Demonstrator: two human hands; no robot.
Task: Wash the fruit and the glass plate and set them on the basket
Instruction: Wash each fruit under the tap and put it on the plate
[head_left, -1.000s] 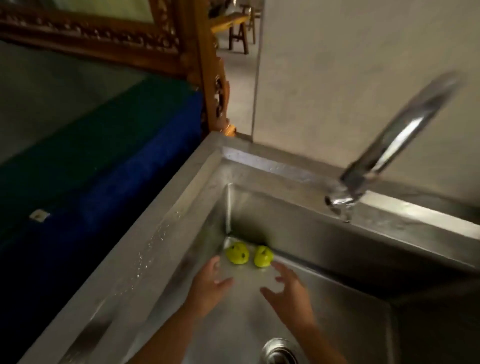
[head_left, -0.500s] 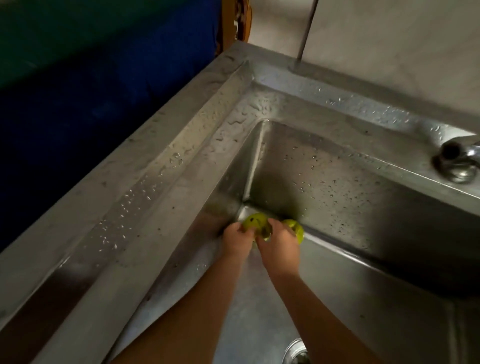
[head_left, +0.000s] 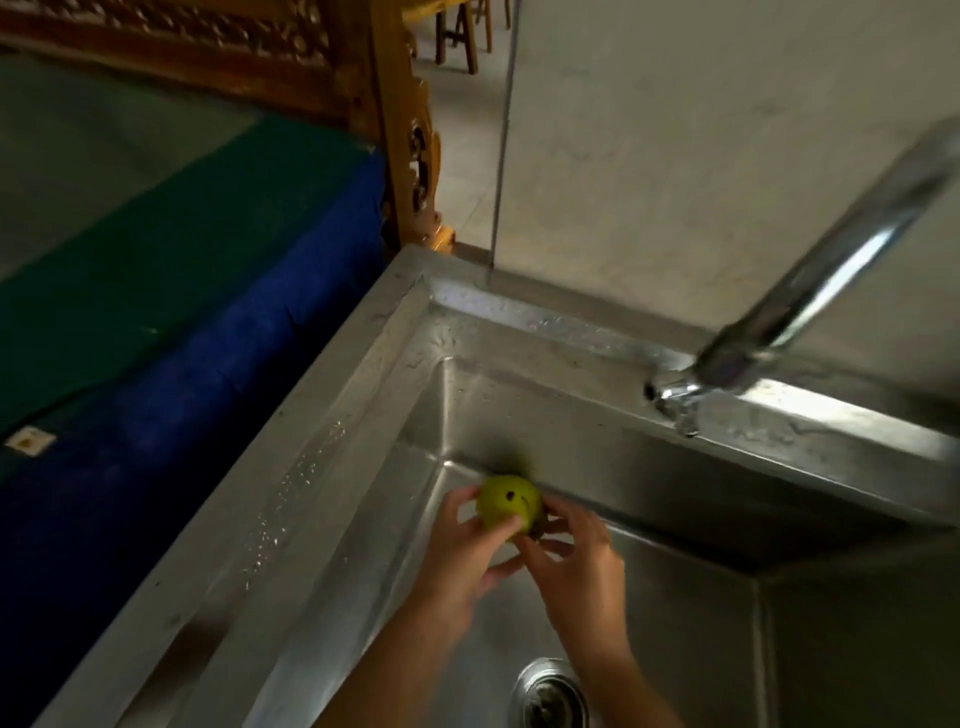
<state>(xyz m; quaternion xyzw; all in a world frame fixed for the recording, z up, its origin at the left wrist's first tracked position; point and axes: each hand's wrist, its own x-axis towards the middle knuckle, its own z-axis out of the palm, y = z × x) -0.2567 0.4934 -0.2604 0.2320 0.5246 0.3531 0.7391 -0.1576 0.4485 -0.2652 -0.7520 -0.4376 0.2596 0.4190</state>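
A: Where is the fruit?

B: A green fruit (head_left: 510, 501) sits between the two hands, low in the steel sink (head_left: 691, 639) near its far left corner. The left hand (head_left: 460, 556) has its fingers curled round the fruit's near side. The right hand (head_left: 574, 561) closes on it from the other side, fingertips on the skin. Both are gripping it. Something dark shows just behind the right hand's fingers; whether that is a second fruit I cannot tell.

A: Is water running?

B: None that I can see. The tap (head_left: 810, 291) hangs well up and to the right of the hands, spout end blurred, with no stream under it. The drain (head_left: 549, 696) lies near the right wrist.

A: So how should the wash go?

B: My judgement: carry the fruit up and right until it is under the spout, start the water, then roll it between the palms so every side is rinsed. The dark spots on the skin want a rub with the thumb. Wet skin will likely be slippery, so keep the fingers cupped beneath it, over the basin.

A: The glass plate, the basket?

B: Neither is in view.

A: Any brand or writing?

B: Nothing legible. A small pale tag (head_left: 28, 441) lies on the blue cloth (head_left: 208, 364) far left of the hands, too blurred to read.
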